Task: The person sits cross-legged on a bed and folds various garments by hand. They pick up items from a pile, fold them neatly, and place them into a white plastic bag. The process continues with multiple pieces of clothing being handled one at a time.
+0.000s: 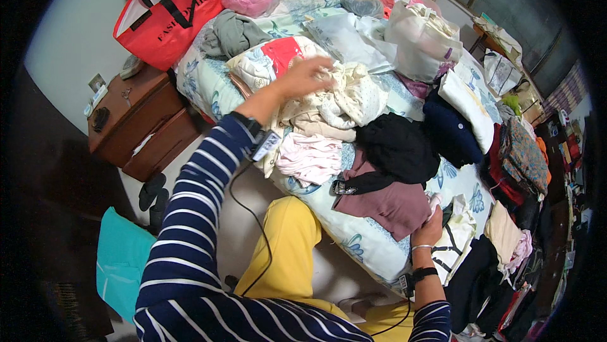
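My left hand (308, 76) reaches over a heap of cream spotted clothes (358, 93) on the bed. It is blurred, and whether its fingers pinch any fabric is unclear. At the bed's near right side, my right hand (429, 228) grips a small light pink cloth (434, 200), largely hidden by the fingers. A mauve garment (386, 206) lies just left of that hand, partly under a black garment (398, 145). Crumpled pale pink clothing (309, 158) rests below the cream heap. To the right of my right hand is a white garment with black straps (450, 247).
A red shopping bag (175, 14) leans at the far left above a brown nightstand (137, 109). Plastic packaging (348, 38) and a stuffed white bag (422, 40) stand farther back. Folded navy clothing (448, 126) and piled garments (524, 157) line the right. A cable runs from each wrist.
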Action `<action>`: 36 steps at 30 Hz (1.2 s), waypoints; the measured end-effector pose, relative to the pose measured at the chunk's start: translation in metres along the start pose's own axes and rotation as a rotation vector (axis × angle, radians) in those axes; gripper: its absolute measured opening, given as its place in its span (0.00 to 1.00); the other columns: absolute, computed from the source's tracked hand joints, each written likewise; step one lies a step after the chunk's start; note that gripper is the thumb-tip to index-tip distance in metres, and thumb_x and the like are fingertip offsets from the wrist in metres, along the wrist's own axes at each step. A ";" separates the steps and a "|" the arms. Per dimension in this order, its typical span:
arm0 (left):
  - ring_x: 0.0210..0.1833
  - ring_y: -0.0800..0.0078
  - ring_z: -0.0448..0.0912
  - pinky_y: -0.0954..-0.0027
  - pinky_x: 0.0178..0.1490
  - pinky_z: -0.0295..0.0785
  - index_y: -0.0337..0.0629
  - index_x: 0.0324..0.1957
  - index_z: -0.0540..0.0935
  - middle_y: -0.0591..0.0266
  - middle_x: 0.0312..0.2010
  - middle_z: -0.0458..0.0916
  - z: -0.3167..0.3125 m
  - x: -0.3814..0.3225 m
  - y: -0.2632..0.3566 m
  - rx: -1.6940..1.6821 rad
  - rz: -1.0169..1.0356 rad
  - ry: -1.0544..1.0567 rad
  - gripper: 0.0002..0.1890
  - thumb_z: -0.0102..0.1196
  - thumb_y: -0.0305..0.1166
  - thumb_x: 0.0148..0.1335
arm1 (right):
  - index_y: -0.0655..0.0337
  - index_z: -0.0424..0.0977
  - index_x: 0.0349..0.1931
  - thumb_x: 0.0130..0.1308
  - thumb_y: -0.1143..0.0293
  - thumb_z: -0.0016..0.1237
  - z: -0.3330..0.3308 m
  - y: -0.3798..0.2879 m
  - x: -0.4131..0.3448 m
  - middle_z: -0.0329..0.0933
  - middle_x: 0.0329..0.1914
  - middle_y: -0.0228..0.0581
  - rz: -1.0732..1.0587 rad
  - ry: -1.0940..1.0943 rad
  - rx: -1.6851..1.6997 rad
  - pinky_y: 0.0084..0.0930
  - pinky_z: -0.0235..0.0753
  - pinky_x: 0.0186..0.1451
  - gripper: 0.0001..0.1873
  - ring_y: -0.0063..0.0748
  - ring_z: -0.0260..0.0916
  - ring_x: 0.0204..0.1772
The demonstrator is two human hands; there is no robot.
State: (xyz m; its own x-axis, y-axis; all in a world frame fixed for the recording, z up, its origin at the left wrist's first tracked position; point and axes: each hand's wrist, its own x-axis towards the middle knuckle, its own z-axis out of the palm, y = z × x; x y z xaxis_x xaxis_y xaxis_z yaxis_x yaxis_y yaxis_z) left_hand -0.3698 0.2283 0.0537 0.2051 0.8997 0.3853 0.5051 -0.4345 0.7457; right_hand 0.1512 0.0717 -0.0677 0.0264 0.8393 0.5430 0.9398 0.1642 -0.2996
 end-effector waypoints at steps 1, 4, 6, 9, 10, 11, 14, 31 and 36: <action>0.69 0.54 0.71 0.60 0.72 0.64 0.40 0.63 0.76 0.52 0.71 0.69 -0.020 -0.009 -0.005 0.149 0.090 0.182 0.33 0.68 0.48 0.59 | 0.65 0.68 0.62 0.64 0.60 0.58 0.000 -0.001 0.000 0.77 0.53 0.52 -0.003 0.003 0.012 0.43 0.77 0.51 0.30 0.59 0.76 0.53; 0.77 0.47 0.58 0.41 0.75 0.57 0.49 0.68 0.72 0.53 0.75 0.61 -0.055 -0.051 -0.023 0.757 -0.090 0.283 0.38 0.69 0.45 0.56 | 0.65 0.67 0.63 0.63 0.62 0.57 -0.001 -0.001 -0.001 0.77 0.53 0.53 0.022 -0.026 -0.003 0.43 0.77 0.51 0.29 0.59 0.76 0.53; 0.80 0.46 0.51 0.31 0.74 0.54 0.55 0.74 0.64 0.55 0.79 0.52 -0.047 -0.076 -0.035 0.909 -0.388 0.114 0.44 0.69 0.44 0.55 | 0.65 0.67 0.63 0.63 0.63 0.57 -0.001 -0.001 0.000 0.77 0.54 0.53 0.016 -0.014 -0.005 0.43 0.77 0.52 0.30 0.59 0.76 0.53; 0.82 0.46 0.44 0.24 0.70 0.54 0.61 0.78 0.54 0.56 0.81 0.44 -0.033 -0.086 -0.051 1.104 -0.419 0.074 0.49 0.67 0.41 0.57 | 0.66 0.67 0.62 0.63 0.63 0.58 0.000 0.000 0.000 0.76 0.54 0.54 -0.014 -0.001 -0.002 0.43 0.76 0.54 0.30 0.60 0.75 0.54; 0.81 0.45 0.46 0.25 0.69 0.57 0.60 0.78 0.55 0.56 0.81 0.46 -0.026 -0.085 -0.056 1.158 -0.423 0.092 0.48 0.66 0.39 0.58 | 0.66 0.67 0.63 0.63 0.63 0.58 -0.001 0.001 0.001 0.76 0.55 0.54 0.016 -0.037 -0.027 0.43 0.76 0.55 0.30 0.60 0.75 0.55; 0.81 0.44 0.48 0.25 0.68 0.59 0.60 0.78 0.56 0.55 0.80 0.47 -0.020 -0.083 -0.060 1.220 -0.428 0.114 0.46 0.65 0.38 0.59 | 0.66 0.67 0.63 0.63 0.63 0.58 -0.001 0.001 0.000 0.76 0.55 0.54 -0.007 -0.031 -0.018 0.43 0.76 0.55 0.30 0.60 0.75 0.55; 0.78 0.43 0.56 0.26 0.63 0.66 0.57 0.76 0.60 0.54 0.78 0.54 -0.021 -0.078 -0.073 1.263 -0.401 0.186 0.41 0.61 0.35 0.61 | 0.65 0.66 0.63 0.63 0.64 0.58 -0.002 0.001 -0.001 0.76 0.56 0.54 -0.001 -0.041 0.006 0.42 0.76 0.54 0.30 0.60 0.75 0.55; 0.40 0.83 0.79 0.75 0.44 0.74 0.36 0.52 0.86 0.68 0.39 0.87 -0.102 -0.034 -0.016 -0.013 -0.050 0.609 0.13 0.58 0.32 0.71 | 0.63 0.67 0.64 0.63 0.63 0.57 -0.001 -0.002 0.000 0.77 0.55 0.51 -0.010 -0.001 0.019 0.42 0.77 0.52 0.30 0.58 0.76 0.54; 0.37 0.80 0.78 0.72 0.43 0.74 0.35 0.53 0.84 0.62 0.35 0.86 -0.008 -0.047 0.072 -0.135 0.080 0.485 0.13 0.59 0.30 0.69 | 0.63 0.69 0.63 0.63 0.64 0.58 0.001 -0.004 0.003 0.77 0.56 0.52 -0.034 -0.020 0.065 0.42 0.77 0.54 0.29 0.59 0.76 0.55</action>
State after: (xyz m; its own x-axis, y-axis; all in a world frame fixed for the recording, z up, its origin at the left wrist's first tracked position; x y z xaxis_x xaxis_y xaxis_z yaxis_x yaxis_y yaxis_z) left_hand -0.3503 0.1547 0.0937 -0.1901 0.7547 0.6279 0.3844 -0.5313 0.7550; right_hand 0.1472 0.0743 -0.0651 -0.0124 0.8428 0.5381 0.9158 0.2256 -0.3324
